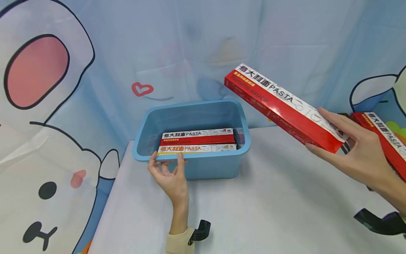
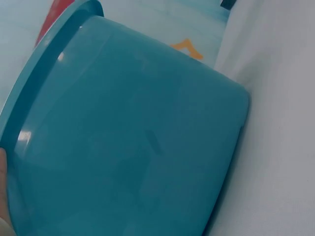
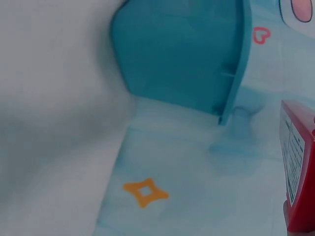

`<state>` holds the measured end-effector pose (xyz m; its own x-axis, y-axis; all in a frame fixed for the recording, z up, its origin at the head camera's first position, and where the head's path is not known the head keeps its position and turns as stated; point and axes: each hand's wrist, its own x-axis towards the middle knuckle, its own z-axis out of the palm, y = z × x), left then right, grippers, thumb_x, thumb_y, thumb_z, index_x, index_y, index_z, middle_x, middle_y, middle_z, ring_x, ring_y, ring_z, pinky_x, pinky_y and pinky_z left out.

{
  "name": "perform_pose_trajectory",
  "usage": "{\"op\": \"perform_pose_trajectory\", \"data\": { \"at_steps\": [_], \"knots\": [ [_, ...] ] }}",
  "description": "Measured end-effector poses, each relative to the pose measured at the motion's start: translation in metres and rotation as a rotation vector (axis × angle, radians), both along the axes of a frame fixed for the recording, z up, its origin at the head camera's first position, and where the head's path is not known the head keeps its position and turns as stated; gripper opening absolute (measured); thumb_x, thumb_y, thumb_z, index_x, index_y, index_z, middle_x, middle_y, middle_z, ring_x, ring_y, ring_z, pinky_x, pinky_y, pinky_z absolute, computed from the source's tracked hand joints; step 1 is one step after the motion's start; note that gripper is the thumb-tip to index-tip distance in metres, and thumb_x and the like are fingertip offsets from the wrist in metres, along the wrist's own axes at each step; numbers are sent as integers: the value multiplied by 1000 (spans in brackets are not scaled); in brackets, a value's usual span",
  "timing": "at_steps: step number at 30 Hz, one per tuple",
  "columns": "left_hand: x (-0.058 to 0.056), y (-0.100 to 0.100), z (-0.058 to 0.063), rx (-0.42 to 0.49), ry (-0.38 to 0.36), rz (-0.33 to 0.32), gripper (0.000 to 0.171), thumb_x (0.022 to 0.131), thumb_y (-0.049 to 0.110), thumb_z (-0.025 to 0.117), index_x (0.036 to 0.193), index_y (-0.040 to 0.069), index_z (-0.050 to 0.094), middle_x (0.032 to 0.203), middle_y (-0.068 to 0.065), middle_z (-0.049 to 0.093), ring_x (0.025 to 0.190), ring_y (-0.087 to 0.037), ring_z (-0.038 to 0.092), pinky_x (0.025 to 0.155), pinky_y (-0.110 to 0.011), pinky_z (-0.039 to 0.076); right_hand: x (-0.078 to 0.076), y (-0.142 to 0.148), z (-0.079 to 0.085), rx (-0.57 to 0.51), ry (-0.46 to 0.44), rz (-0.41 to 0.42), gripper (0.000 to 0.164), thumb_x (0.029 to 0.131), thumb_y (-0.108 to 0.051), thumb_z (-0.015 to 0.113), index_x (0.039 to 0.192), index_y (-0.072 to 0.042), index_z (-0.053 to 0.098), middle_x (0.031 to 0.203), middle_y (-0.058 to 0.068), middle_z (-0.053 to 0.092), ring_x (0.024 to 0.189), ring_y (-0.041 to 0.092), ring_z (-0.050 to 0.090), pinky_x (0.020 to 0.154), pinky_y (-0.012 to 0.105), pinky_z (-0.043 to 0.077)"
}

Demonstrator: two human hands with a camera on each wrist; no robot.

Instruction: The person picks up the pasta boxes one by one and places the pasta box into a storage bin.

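Pale blue curtain with cartoon animals is hung behind a table covered in white, and a blue tub is parked toward the far left part of it. Two boxes are laid inside, one mostly red and, nearer, one with orange lettering. They're set lengthwise side by side, probably because the long way is how they sit flat.

Near rim of the tub is gripped by the left hand, thumb and a finger hooked over the top, other fingers tucked under the lip. Presumably that's done so the tub doesn't slide around.

Another red pasta box is held up in the air, right of the tub, and pinched at its right end between the thumb below and the fingers above of the right hand. It's tilted, free end up and to the left; held that way, the far end is left uncovered, though some droop would be expected from an end-only grip.

One more red box can be seen at the far right, partly hidden by the right hand's wrist, so what's under it can't be told.
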<state>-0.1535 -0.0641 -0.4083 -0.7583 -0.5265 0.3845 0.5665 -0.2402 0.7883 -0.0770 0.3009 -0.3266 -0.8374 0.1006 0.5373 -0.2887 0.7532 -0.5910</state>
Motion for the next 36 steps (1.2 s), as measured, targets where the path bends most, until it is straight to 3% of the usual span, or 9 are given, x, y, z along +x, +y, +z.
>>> {"op": "perform_pose_trajectory", "data": {
  "at_steps": [4,6,11,14,18,21,27,30,36],
  "knots": [
    [0,1,0,5,1,1,69,89,-9,75,145,-1,35,114,-8,39,99,-23,63,72,-36,67,-16,-17,18,17,36,115,91,78,-3,89,158,-22,49,153,-8,52,132,-4,42,80,-5,40],
    [1,2,0,7,2,-1,69,89,-8,75,145,0,35,114,-8,39,100,-23,63,73,-36,67,-25,-24,26,35,38,169,92,76,-3,90,157,-22,50,151,-12,52,133,-3,44,79,-4,43],
    [0,5,2,6,5,-15,70,89,-8,76,145,-1,35,113,-8,38,99,-22,62,72,-36,67,-45,-39,41,74,35,297,95,69,1,91,155,-19,53,149,8,58,130,-2,45,77,0,48],
    [-1,6,3,0,7,-20,70,89,-8,76,145,-1,36,114,-8,38,98,-21,61,72,-35,67,-58,-48,48,114,24,369,93,69,0,91,154,-15,54,147,13,59,130,-4,44,79,2,49],
    [-2,7,1,-12,-3,-21,69,90,-8,76,145,-1,35,115,-9,39,102,-24,61,73,-36,67,-76,-58,54,159,-2,470,87,72,-4,91,151,-10,57,146,15,60,134,16,52,85,3,48],
    [-2,8,-1,-21,-9,-22,70,90,-8,75,146,-1,34,118,-10,41,105,-27,61,74,-36,67,-88,-65,57,191,-48,522,82,74,-8,91,150,-11,59,145,15,61,131,32,55,87,12,53],
    [0,8,-4,-23,-19,-25,70,90,-8,75,146,0,34,122,-11,43,109,-35,60,75,-36,67,-105,-81,55,224,-165,600,74,80,-14,89,149,-12,60,141,11,64,122,27,60,89,47,60],
    [1,9,-5,-15,-21,-29,70,90,-8,75,146,1,34,121,-11,42,108,-35,61,74,-37,67,-113,-86,51,230,-206,627,71,82,-14,87,148,-11,60,141,12,63,119,27,61,89,50,60],
    [-2,8,-3,-16,-12,-17,71,89,-8,75,146,-1,34,117,-11,40,104,-24,63,73,-36,67,-128,-98,44,269,-252,701,69,84,-18,85,148,-11,60,142,11,63,117,23,62,89,42,61]
  ]
}}
